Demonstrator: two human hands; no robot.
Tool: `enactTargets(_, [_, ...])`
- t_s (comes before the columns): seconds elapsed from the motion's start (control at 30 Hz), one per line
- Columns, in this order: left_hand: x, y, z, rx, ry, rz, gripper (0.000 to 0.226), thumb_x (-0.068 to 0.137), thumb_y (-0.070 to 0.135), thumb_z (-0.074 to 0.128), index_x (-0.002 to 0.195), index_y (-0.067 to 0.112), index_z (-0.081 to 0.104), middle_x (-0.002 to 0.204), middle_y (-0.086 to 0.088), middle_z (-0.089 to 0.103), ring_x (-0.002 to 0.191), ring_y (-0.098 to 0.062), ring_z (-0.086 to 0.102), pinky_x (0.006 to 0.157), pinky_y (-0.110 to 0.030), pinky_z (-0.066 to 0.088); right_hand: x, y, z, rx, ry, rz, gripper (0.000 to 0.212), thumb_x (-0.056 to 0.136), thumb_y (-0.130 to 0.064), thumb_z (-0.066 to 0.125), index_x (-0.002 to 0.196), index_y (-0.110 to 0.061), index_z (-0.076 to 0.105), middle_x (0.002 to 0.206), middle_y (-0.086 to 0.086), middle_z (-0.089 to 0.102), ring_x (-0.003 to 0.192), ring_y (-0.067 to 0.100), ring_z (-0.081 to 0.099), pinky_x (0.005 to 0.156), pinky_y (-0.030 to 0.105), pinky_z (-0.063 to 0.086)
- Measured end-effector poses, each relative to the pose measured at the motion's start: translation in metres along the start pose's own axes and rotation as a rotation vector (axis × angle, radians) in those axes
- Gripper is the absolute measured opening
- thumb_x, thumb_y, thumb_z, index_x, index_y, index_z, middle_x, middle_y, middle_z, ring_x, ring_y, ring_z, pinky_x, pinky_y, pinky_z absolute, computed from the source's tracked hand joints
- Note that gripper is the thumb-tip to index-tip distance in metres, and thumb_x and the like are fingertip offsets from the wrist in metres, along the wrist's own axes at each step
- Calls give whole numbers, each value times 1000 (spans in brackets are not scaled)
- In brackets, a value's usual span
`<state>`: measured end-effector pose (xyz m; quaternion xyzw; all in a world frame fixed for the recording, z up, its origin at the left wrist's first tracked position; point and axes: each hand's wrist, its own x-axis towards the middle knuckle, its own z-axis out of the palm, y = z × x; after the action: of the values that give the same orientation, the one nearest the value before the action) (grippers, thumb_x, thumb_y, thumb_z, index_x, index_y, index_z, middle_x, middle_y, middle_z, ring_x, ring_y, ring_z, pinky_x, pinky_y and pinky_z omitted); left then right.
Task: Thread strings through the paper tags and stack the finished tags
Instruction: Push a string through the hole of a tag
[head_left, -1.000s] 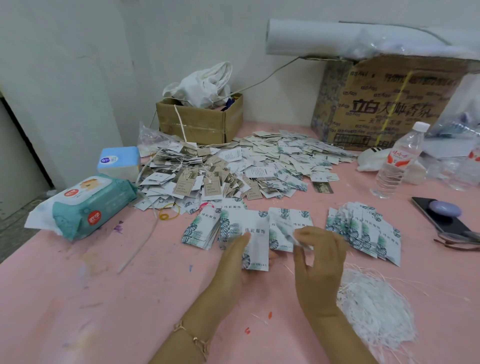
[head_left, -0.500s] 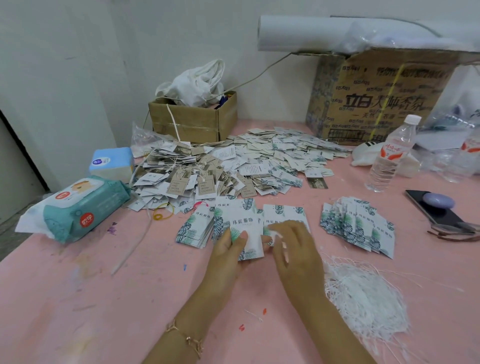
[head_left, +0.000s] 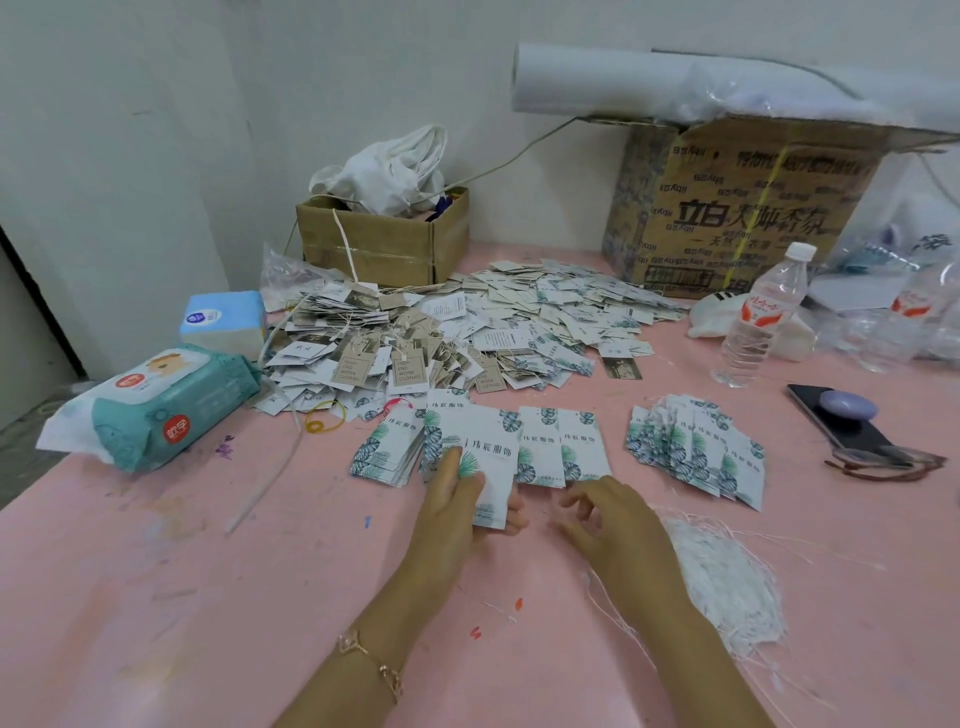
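On the pink table (head_left: 156, 597), my left hand (head_left: 454, 501) grips a leaf-printed tag (head_left: 496, 475), thumb on top, fingers underneath. My right hand (head_left: 610, 522) hovers just beside it, fingers loosely curled; whether they pinch a string I cannot tell. The small cardboard box (head_left: 374, 249) behind holds white cloth (head_left: 387, 174).

Glossy paper tags (head_left: 488, 467), matt pink tabletop (head_left: 208, 597)

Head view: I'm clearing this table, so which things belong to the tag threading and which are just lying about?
Job: tag in the left hand, strings, fanned tags, tag heap.
Lying about: wipes, tissues, bottle, phone, rubber band, small box.
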<state>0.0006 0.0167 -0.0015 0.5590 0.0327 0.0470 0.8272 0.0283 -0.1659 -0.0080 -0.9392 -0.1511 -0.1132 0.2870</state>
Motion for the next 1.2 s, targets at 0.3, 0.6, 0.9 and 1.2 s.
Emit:
enactTargets(0.3, [-9, -5, -5, 606, -168, 337, 54, 96, 18, 33, 135, 52, 45, 100, 2, 68, 81, -11, 68, 80, -19, 52, -1, 1, 7, -163, -36, -15, 8, 95, -25, 55, 87, -21, 56, 92, -8, 51, 87, 15, 49, 77, 32, 41])
enactTargets(0.6, [-8, -10, -6, 697, -157, 267, 37, 96, 17, 56, 122, 43, 61, 111, 27, 59, 103, -11, 62, 96, -43, 51, -3, -6, 2, -174, 23, 6, 7, 98, -30, 47, 96, -24, 49, 85, -12, 52, 84, 15, 46, 73, 31, 30])
enactTargets(0.9, [-5, -14, -7, 682, -139, 239, 39, 94, 13, 56, 116, 44, 63, 106, 23, 62, 100, -15, 62, 93, -47, 52, -3, 1, 11, -395, -102, 44, 8, 98, -34, 47, 103, -27, 47, 116, -8, 44, 107, 16, 41, 83, 29, 29])
enactTargets(1.2, [-6, -8, -5, 803, -207, 290, 35, 91, 27, 67, 118, 50, 62, 107, 26, 64, 108, 2, 55, 92, -6, 36, -8, -21, 3, 108, -57, -138, 19, 94, -21, 43, 82, -33, 34, 79, -10, 48, 70, 4, 41, 58, 21, 28])
